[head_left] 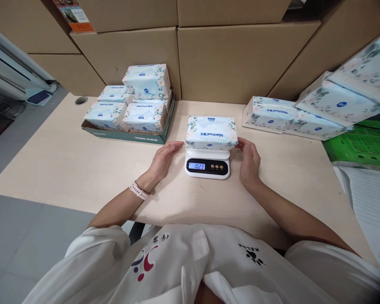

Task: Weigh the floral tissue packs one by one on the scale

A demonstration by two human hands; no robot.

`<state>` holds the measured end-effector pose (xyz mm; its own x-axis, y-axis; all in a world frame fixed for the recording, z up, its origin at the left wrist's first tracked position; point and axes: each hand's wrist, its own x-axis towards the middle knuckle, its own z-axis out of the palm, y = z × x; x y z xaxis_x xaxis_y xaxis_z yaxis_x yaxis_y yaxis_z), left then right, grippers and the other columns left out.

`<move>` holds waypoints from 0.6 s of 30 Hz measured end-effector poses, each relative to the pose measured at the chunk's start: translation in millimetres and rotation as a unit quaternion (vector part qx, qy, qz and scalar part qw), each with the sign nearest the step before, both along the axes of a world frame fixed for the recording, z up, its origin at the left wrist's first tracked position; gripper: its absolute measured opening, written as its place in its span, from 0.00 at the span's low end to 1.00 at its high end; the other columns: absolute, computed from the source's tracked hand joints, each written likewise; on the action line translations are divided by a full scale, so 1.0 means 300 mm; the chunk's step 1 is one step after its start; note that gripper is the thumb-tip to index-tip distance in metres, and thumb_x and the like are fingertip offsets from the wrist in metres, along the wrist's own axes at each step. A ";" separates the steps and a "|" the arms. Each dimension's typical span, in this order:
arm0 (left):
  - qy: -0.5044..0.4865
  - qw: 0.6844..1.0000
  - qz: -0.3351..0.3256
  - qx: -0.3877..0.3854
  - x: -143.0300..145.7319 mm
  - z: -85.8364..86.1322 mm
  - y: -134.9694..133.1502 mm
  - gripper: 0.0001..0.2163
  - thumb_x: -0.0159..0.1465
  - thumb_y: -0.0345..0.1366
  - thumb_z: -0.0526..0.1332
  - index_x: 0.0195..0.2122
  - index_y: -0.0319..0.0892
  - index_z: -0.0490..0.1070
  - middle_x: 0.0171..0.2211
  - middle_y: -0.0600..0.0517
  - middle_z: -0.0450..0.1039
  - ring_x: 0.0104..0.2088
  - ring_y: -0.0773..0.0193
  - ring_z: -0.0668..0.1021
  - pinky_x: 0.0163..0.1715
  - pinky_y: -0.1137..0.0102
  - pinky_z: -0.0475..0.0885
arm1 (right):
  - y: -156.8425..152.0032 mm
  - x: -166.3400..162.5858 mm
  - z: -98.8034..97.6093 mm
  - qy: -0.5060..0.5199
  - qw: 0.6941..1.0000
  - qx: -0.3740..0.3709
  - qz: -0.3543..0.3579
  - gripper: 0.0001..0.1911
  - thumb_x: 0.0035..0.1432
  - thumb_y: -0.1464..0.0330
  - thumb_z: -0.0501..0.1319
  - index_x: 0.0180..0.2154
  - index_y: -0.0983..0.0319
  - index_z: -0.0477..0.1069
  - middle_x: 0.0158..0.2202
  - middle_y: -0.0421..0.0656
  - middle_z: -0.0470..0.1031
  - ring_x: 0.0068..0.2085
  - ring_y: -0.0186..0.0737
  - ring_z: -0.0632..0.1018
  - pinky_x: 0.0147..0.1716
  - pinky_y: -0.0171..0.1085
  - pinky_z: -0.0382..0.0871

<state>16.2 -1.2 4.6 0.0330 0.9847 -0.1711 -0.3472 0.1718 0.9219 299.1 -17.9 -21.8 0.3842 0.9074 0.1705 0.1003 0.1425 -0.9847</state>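
Note:
A floral-printed pack of tissues (211, 131) lies on a white digital kitchen scale (207, 165), covering most of its platform. The lit display reads about 102.3. To the left of the pack rests my left hand (165, 157), fingers stretched out, the tips just short of the pack's side. My right hand (249, 160) is at the other side, its fingers extended and partly hidden behind the pack's right edge. Whether those fingertips touch the wrapper, I cannot tell. Neither hand grips the pack.
A green shallow box (126, 134) at the back left holds several tissue packs, one (146, 81) stacked on top. More packs (270, 113) lie at the back right, beside a green plastic crate (361, 145). Cardboard boxes (240, 63) line the table's (66, 169) rear edge.

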 end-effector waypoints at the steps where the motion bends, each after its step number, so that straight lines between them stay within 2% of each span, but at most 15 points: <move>1: 0.000 1.000 0.000 0.001 0.000 0.000 0.000 0.11 0.57 0.40 0.71 0.39 0.42 0.86 0.48 0.45 0.86 0.57 0.51 0.82 0.73 0.54 0.65 | 0.000 0.000 0.000 0.000 1.000 0.000 0.000 0.29 0.69 0.41 0.57 0.51 0.56 0.79 0.53 0.47 0.84 0.56 0.48 0.82 0.63 0.54 0.75; 18: 0.010 1.000 -0.001 0.008 -0.001 -0.008 0.003 0.11 0.56 0.40 0.71 0.38 0.42 0.86 0.47 0.47 0.86 0.55 0.54 0.82 0.71 0.56 0.67 | 0.003 -0.001 -0.008 0.013 1.000 0.011 -0.006 0.30 0.67 0.40 0.59 0.49 0.56 0.81 0.51 0.46 0.85 0.54 0.46 0.83 0.62 0.53 0.76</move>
<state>15.8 -0.3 2.2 0.0310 0.9874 -0.1552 -0.3291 0.1567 0.9312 298.7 -17.0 -24.3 0.3996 0.8988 0.1804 0.0774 0.1630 -0.9836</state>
